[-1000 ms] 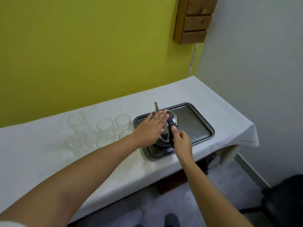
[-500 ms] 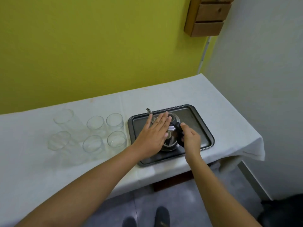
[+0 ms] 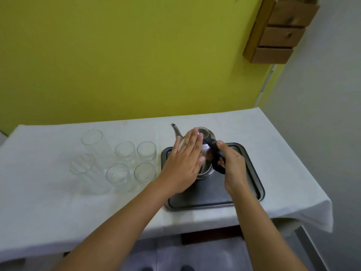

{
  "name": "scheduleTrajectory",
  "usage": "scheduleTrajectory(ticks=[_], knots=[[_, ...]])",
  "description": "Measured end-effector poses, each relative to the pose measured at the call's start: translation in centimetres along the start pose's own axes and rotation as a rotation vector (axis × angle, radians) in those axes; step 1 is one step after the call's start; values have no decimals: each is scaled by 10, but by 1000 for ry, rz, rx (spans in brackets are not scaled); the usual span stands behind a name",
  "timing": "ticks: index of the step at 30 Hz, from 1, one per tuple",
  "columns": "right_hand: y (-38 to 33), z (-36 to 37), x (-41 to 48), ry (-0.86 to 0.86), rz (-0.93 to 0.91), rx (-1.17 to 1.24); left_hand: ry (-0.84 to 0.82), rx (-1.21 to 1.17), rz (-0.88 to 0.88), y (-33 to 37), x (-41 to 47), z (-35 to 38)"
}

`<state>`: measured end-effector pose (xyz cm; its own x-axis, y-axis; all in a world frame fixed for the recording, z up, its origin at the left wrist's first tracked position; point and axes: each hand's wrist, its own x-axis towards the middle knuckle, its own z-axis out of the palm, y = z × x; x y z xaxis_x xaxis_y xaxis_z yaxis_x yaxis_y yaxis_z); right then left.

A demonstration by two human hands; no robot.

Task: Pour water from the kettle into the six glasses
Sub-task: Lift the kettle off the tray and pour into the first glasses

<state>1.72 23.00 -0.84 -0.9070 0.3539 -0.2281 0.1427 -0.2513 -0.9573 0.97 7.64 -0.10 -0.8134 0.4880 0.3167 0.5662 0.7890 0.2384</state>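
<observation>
A steel kettle with a black handle and a thin spout pointing back-left is above the dark metal tray; it looks slightly raised. My right hand is shut on the black handle. My left hand lies flat against the kettle's left side, fingers straight and together. Six clear empty glasses stand on the white cloth left of the tray: two tall ones and several shorter ones, the closest just beside the tray's left rim.
The white-clothed table stands against a yellow wall, with its right end near a grey wall. A wooden drawer box hangs on the wall above the right end. The tray sits near the table's front edge.
My view has shifted left and down. The kettle has risen a little with the right hand closing fully around its handle; the left hand stays pressed on its side.
</observation>
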Motion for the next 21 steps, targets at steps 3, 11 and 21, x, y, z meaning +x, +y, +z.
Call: scheduleTrajectory(ticks=[3, 11, 21], knots=[[-18, 23, 0, -70, 3, -6, 81, 32, -26, -10, 0, -20], [-47, 95, -6, -241, -19, -77, 188, 103, -175, -48, -9, -65], [-36, 159, -20, -380, 2, -185, 165, 10, -346, -91, -45, -89]])
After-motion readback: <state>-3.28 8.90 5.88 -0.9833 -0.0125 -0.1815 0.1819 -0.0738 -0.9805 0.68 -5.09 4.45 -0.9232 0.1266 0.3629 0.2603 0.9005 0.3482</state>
